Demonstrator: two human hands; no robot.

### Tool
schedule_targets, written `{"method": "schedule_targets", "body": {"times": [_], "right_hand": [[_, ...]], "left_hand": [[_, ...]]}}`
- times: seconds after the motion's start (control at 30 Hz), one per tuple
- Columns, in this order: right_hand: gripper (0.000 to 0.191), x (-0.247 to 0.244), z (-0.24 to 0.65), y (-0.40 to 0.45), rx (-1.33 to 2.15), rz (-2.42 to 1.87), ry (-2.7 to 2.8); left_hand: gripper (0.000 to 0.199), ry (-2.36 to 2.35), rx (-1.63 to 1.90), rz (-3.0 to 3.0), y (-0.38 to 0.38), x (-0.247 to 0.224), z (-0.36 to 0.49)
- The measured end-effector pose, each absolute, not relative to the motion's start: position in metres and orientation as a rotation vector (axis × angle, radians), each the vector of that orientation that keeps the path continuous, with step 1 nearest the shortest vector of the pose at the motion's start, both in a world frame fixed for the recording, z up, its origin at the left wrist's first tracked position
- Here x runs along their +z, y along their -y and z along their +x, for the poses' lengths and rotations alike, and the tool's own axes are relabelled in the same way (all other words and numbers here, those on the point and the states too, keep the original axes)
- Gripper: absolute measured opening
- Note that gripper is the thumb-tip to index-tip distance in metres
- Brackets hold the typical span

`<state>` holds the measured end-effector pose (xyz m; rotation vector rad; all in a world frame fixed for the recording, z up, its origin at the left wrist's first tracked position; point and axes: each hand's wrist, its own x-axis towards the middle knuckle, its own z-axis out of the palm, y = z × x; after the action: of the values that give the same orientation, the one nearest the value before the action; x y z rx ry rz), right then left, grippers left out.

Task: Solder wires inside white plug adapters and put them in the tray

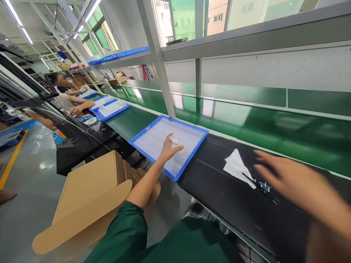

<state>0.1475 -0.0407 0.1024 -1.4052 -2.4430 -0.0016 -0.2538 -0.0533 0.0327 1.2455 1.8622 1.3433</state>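
Observation:
My left hand (168,149) is over a shallow tray (152,137) with a blue rim and a pale bottom. Its thumb and fingers are curved around a small white part (174,140); its exact kind is too small to make out. Beside it, a pale flat piece (181,148) shows against the tray bottom. Blurred by motion, my right hand (287,179) is over the black mat (216,190), fingers stretched out and apart, nothing visible in them. Near its fingertips lie a white cloth or paper (237,166) and a thin black tool (256,184), perhaps tweezers.
An open cardboard box (90,186) stands low on my left. Further along the green bench are more blue-rimmed trays (112,109), where a co-worker's arm (82,106) rests. A white metal post (161,73) rises behind my tray.

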Motion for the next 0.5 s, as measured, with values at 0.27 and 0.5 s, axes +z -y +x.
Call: {"method": "schedule_targets", "body": {"times": [0.27, 0.5], "right_hand": [[0.034, 0.040, -0.087, 0.025, 0.400, -0.820, 2.772], [0.035, -0.005, -0.098, 0.005, 0.411, -0.897, 2.706]], "left_hand": [[0.088, -2.396, 0.828, 1.581, -0.029, 0.048, -0.262], [0.090, -2.589, 0.651, 1.456, -0.085, 0.048, -0.290]]}}
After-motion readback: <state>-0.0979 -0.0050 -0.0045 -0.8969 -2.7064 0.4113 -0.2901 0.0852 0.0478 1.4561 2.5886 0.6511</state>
